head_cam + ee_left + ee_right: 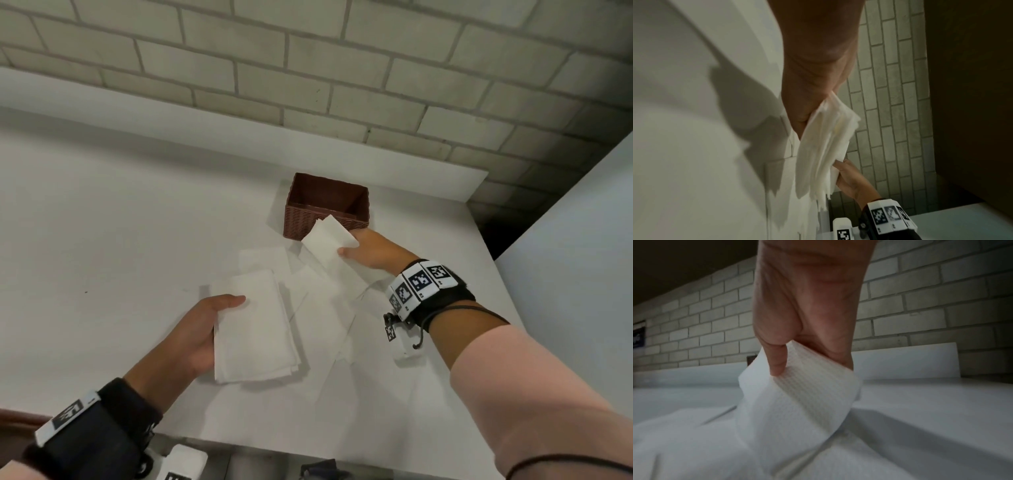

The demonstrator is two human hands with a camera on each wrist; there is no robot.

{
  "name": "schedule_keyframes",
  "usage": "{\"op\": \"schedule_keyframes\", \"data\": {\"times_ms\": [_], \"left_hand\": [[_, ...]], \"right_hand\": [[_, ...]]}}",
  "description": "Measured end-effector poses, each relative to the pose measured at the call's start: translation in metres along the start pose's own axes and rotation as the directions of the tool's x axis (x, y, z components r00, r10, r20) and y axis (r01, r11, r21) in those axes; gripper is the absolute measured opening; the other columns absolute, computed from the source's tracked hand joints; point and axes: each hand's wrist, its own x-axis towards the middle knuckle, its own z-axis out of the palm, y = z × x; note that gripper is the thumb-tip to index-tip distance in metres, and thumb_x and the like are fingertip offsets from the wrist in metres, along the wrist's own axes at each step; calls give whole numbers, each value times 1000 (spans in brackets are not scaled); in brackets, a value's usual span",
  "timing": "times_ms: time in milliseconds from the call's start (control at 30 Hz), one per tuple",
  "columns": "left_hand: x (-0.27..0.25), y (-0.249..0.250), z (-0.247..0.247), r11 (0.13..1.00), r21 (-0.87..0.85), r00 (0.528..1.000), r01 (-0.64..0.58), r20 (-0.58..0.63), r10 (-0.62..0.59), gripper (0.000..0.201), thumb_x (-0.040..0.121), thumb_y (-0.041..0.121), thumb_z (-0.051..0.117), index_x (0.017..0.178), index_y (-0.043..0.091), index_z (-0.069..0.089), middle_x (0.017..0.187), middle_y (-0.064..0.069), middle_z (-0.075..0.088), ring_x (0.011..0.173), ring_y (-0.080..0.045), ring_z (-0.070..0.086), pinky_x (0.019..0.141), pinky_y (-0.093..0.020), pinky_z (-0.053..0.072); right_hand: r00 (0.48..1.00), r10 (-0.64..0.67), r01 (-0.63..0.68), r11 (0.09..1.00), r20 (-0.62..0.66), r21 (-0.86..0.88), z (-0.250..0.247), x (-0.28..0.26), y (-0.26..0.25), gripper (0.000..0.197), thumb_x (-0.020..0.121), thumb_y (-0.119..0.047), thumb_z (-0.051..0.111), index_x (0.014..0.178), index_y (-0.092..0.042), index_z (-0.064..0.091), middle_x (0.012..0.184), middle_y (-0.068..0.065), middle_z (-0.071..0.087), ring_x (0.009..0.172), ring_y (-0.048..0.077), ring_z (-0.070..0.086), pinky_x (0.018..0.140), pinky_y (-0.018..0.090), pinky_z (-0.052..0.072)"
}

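Note:
My left hand point(205, 329) grips a stack of folded white paper napkins point(253, 329) by its left edge, thumb on top, just above the white counter point(102, 222). In the left wrist view the napkin stack point(822, 146) hangs from the left hand point(813, 81). My right hand point(370, 253) pinches one folded white napkin point(329, 246) between thumb and fingers, lifted in front of the brown woven basket point(325, 205). The right wrist view shows the thumb point(779, 360) pressed on the curled, embossed napkin point(797, 394). Several loose napkins point(322, 308) lie spread on the counter between my hands.
The basket looks empty and stands near the counter's raised back edge point(239, 137), below a pale brick wall point(308, 51). A white panel point(565, 257) rises at the right side. The counter's front edge point(274, 448) runs along the bottom.

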Motion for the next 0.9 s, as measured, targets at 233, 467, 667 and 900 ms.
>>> {"op": "schedule_keyframes", "data": {"times_ms": [233,467,667,900], "left_hand": [[-8,-9,-2,1000,15,999,-20,-36,20,20,84,12,51,99,4,63,70,-14,74,59,-29,71,59,-39,56],[-11,-15,-3,999,13,998,-43,-49,44,21,85,12,49,98,5,63,71,-14,74,60,-28,71,53,-36,58],[-13,-17,-3,999,13,998,-52,-41,52,18,87,10,48,92,4,64,67,-13,73,55,-28,70,49,-37,58],[-4,-6,0,1000,26,1000,10,13,-11,19,86,10,49,97,5,64,74,-14,74,63,-30,72,61,-42,59]], "right_hand": [[996,-84,90,982,43,-168,15,7,0,49,87,-34,61,126,-9,47,127,10,58,115,27,55,94,33,44],[989,-127,143,958,82,-247,19,12,-10,38,80,-28,70,112,-10,64,116,8,66,107,25,61,88,33,49],[997,-49,53,995,52,-82,-18,-8,-15,47,83,-24,68,125,-7,55,117,8,61,100,22,56,84,28,45],[983,165,-179,964,85,198,-47,-56,-5,45,79,-27,73,120,-11,59,116,9,67,105,29,64,93,41,51]]}}
